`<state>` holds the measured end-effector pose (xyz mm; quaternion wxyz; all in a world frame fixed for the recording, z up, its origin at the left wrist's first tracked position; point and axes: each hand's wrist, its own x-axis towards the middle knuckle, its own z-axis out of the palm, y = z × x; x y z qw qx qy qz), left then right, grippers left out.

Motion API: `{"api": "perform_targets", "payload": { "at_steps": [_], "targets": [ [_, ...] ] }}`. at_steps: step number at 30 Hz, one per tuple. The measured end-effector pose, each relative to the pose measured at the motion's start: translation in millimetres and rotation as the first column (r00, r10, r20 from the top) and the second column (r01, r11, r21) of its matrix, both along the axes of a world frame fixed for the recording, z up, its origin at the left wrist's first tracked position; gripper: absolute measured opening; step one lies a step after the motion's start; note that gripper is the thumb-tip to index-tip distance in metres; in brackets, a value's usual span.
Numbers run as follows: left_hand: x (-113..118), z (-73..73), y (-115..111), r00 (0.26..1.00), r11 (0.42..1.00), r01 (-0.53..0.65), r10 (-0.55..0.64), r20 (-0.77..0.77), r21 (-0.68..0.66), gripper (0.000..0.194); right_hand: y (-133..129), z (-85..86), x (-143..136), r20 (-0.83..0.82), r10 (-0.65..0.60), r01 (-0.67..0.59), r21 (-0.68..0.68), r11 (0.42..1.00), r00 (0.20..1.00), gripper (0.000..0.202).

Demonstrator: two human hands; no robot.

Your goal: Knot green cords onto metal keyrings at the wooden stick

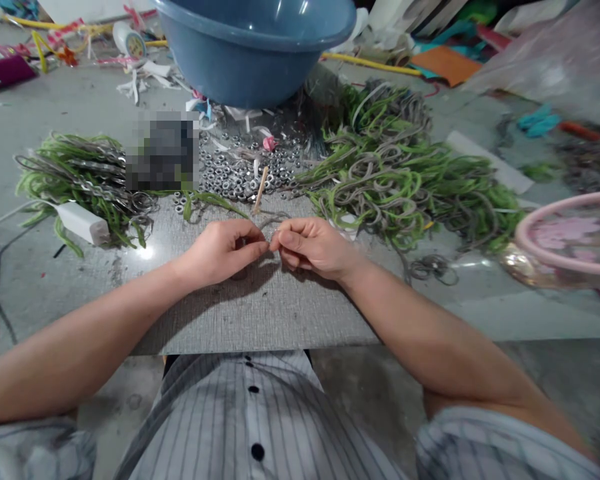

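Note:
My left hand and my right hand meet over the grey textured board, fingertips pinched and nearly touching. Between them they grip a thin grey-and-green cord; its exact end is hidden by the fingers. A green stretch of the cord trails off to the left behind my left hand, and a grey stretch shows just above the fingertips. Just beyond, a small wooden stick stands tilted. Many small metal nuts lie scattered behind the hands.
A big pile of green and grey cords lies to the right, a bundle of cords with metal chain pieces to the left. A white adapter rests by that bundle. Behind is a blue basin; a pink-rimmed basket stands far right.

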<state>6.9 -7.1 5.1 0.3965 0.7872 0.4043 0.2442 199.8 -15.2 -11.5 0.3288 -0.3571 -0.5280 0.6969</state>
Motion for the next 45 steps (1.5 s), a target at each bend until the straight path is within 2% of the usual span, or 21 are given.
{"api": "perform_targets", "payload": {
  "at_steps": [4, 8, 14, 17, 20, 23, 27, 31, 37, 42, 45],
  "targets": [
    [1, 2.3, -2, 0.997, 0.995, -0.021, 0.028, 0.077, -0.097, 0.021, 0, 0.5, 0, 0.049, -0.010, 0.011, -0.029, 1.000, 0.999, 0.050],
    [1, 2.1, -2, 0.995, 0.977, 0.057, -0.038, 0.093, -0.207, 0.015, -1, 1.7, -3, 0.115, -0.026, 0.031, -0.034, 0.999, 0.993, 0.052],
    [2, 1.3, -4, 0.988, 0.973, 0.127, -0.107, 0.111, -0.193, 0.020, -6, 6.5, -7, 0.196, -0.066, 0.069, -0.009, 0.998, 0.978, 0.056],
    [3, 1.5, -5, 0.991, 0.981, 0.108, -0.094, 0.093, -0.161, 0.019, -8, 7.1, -9, 0.198, -0.074, 0.076, -0.003, 0.997, 0.977, 0.057],
    [3, 1.4, -6, 0.996, 0.987, 0.072, -0.063, 0.061, -0.143, 0.020, -8, 5.8, -9, 0.173, -0.083, 0.083, 0.008, 0.997, 0.981, 0.056],
    [2, 2.3, -5, 0.994, 0.975, 0.066, -0.047, 0.095, -0.211, 0.024, -7, 4.4, -8, 0.092, -0.056, 0.058, -0.016, 0.998, 0.994, 0.053],
    [0, 4.9, -3, 0.979, 0.946, 0.067, -0.001, 0.203, -0.316, 0.027, -4, 4.3, -4, -0.066, 0.026, -0.036, -0.168, 0.985, 0.998, 0.046],
    [0, 5.7, -4, 0.965, 0.922, 0.072, 0.032, 0.259, -0.381, 0.028, -2, 4.8, -2, -0.153, 0.102, -0.141, -0.272, 0.952, 0.983, 0.037],
    [2, 3.1, -5, 0.956, 0.901, 0.107, 0.024, 0.293, -0.421, 0.024, 0, 4.4, 2, -0.168, 0.141, -0.188, -0.316, 0.930, 0.976, 0.033],
    [2, 3.0, -5, 0.957, 0.886, 0.107, 0.031, 0.288, -0.452, 0.020, -1, 6.1, 0, -0.123, 0.117, -0.149, -0.300, 0.942, 0.986, 0.041],
    [1, 4.0, -4, 0.960, 0.867, 0.147, -0.010, 0.279, -0.476, 0.022, -3, 6.6, -2, -0.091, 0.098, -0.119, -0.270, 0.955, 0.991, 0.043]
  ]
}}
